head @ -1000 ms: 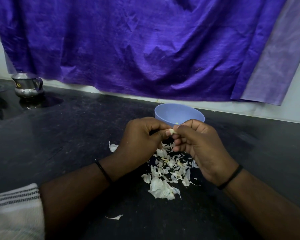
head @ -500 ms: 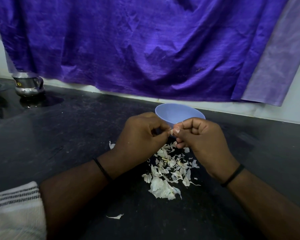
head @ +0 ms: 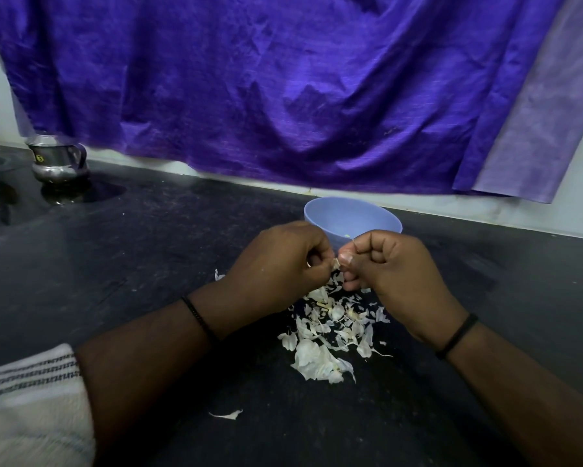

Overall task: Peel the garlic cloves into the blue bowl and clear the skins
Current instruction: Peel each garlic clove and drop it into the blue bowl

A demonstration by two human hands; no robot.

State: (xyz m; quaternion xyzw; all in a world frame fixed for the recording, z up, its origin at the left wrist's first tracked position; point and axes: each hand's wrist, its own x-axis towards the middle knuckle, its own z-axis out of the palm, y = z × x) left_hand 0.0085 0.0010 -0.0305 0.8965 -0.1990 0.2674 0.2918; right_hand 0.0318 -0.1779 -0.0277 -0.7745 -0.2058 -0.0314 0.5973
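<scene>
Clove (head: 336, 263) sat pinched between left hand (head: 283, 264) and right hand (head: 389, 274), both curled tight, fingertips meeting. Bowl (head: 381, 220) lay just behind, slightly right; right hand nearer. Skins (head: 330, 332) heaped on counter below hands.

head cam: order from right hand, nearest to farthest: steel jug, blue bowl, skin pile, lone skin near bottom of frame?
From the right hand:
1. Blue bowl, just behind the knuckles. Skin pile, just below the hand. Too close to call between these two.
2. Lone skin, near edge of the counter, lower left.
3. Steel jug, far left at the back.
</scene>
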